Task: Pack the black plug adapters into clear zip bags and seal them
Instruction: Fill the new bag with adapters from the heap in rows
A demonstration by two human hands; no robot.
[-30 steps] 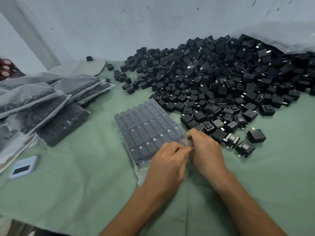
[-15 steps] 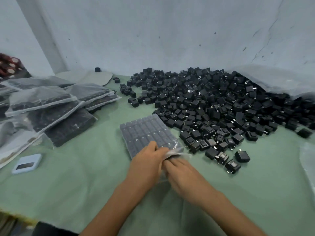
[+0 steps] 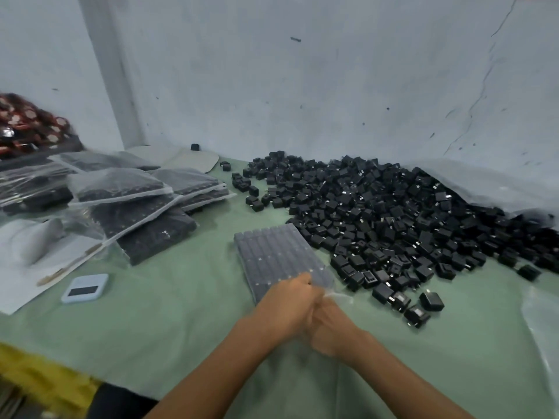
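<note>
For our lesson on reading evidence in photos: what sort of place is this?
Probably a small packing workshop: a heap of loose black adapters, a stack of filled bags, and both hands at one packed bag.

A filled zip bag (image 3: 278,258) lies mid-table (image 3: 169,297), both hands at its near end. The loose adapter pile (image 3: 393,219) spreads right and behind. Packed bags (image 3: 127,198) are stacked left, a small device (image 3: 84,288) before them.

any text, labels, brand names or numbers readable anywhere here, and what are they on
No text can be read in this view.
Small pale blue device with a dark screen: the screen shows nothing readable.
Loose black plug adapters in the pile: any markings are too small and blurred.
Filled clear zip bags stacked at the left: no label visible.
</note>
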